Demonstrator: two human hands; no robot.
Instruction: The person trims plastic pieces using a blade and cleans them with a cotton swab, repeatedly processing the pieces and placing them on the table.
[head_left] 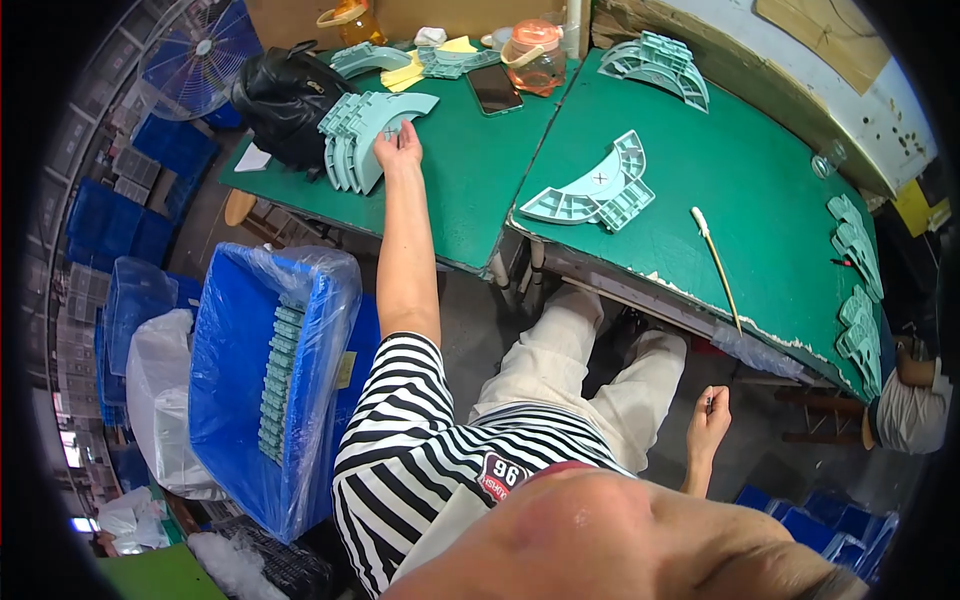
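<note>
A stack of curved, pale green plastic parts (352, 140) stands on the green table at the left, ribbed blocks along its back. My left hand (400, 152) reaches to it, with the fingers closed on the smooth edge of the nearest part. Low at the right, off the table edge, my right hand (708, 425) is closed; a small dark thing shows between its fingers, too small to name. In front of me one curved green part (598, 178) lies with its ribbed hollow side up and a cross mark at its middle.
More green parts (660, 68) lie at the back and right edge. A thin stick with a white tip (718, 265) rests near the front edge. A phone (495, 90), an orange jug (537, 60) and a black bag (290, 105) stand behind. A plastic-lined blue crate (230, 390) holds stacked parts.
</note>
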